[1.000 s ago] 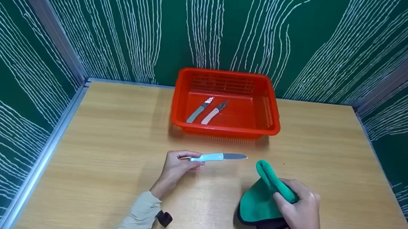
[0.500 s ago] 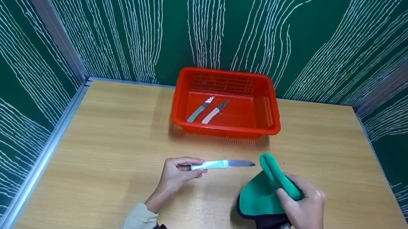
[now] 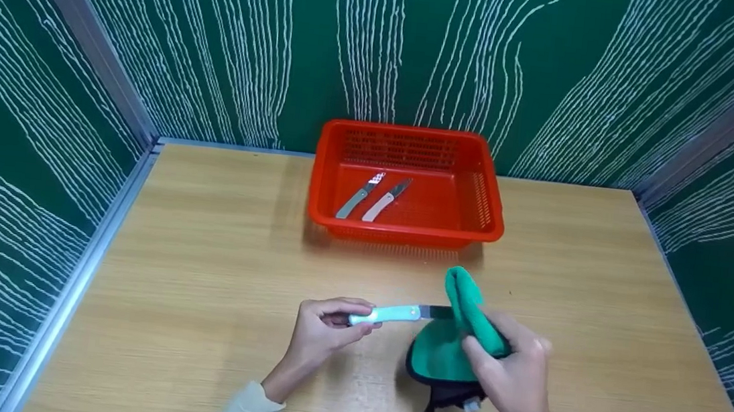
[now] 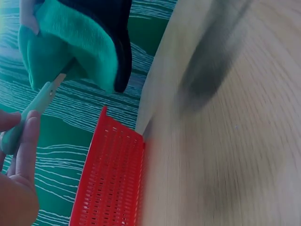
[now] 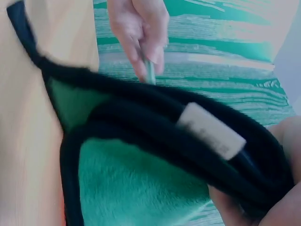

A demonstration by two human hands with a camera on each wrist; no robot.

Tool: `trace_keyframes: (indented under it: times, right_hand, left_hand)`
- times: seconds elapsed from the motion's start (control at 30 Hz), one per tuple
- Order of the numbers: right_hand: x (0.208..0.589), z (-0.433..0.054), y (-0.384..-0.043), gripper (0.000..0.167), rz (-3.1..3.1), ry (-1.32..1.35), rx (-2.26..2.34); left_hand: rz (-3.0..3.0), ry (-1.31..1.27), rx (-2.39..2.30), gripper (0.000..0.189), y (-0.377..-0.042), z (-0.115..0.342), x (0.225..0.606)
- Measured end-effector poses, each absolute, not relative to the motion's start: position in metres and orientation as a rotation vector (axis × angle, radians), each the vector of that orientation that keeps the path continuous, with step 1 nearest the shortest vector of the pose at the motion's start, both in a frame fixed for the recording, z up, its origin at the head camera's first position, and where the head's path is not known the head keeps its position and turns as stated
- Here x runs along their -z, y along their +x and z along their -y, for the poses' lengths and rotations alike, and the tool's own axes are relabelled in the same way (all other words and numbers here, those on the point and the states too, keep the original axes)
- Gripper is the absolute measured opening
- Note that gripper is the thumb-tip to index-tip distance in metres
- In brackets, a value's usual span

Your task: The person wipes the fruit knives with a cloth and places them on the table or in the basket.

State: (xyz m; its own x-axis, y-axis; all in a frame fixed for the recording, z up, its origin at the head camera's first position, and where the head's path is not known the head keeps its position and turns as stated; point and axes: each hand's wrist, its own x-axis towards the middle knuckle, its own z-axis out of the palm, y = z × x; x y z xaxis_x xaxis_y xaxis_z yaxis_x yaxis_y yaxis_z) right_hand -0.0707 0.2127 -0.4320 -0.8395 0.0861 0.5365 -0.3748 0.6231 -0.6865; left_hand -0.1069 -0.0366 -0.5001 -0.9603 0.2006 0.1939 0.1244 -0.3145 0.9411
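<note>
In the head view my left hand (image 3: 321,336) pinches the end of the light-blue handle of a knife (image 3: 395,314). Its blade points right, and the tip is hidden by a fold of green cloth (image 3: 443,355). My right hand (image 3: 516,368) grips that cloth, which has dark edging, a hanging loop and a white label (image 5: 211,131). The left wrist view shows the blade of the knife (image 4: 44,96) against the green fabric (image 4: 77,42). Whether the cloth presses on the blade, I cannot tell.
A red plastic basket (image 3: 405,231) stands at the back of the wooden table (image 3: 216,232). Inside lie a knife with a grey-green handle (image 3: 352,203) and one with a pale pink handle (image 3: 377,208). Green walls with white lines (image 3: 370,38) enclose the table.
The knife has moved right and toward me, and the cloth has shifted left. The blade, apart from the cloth before, now has its tip behind the fold.
</note>
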Motion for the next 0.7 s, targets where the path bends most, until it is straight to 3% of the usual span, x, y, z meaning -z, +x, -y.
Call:
trace_keyframes:
  times: [0.23, 0.7]
  right_hand:
    - [0.439, -0.193, -0.072, 0.035, 2.485, 0.345, -1.008]
    - [0.449, -0.193, -0.067, 0.037, 2.515, 0.606, -0.705]
  left_hand:
    - [-1.698, 0.571, -2.572, 0.025, -0.105, 0.032, 0.498]
    - [-1.656, 0.822, -2.628, 0.013, -0.104, 0.031, 0.501]
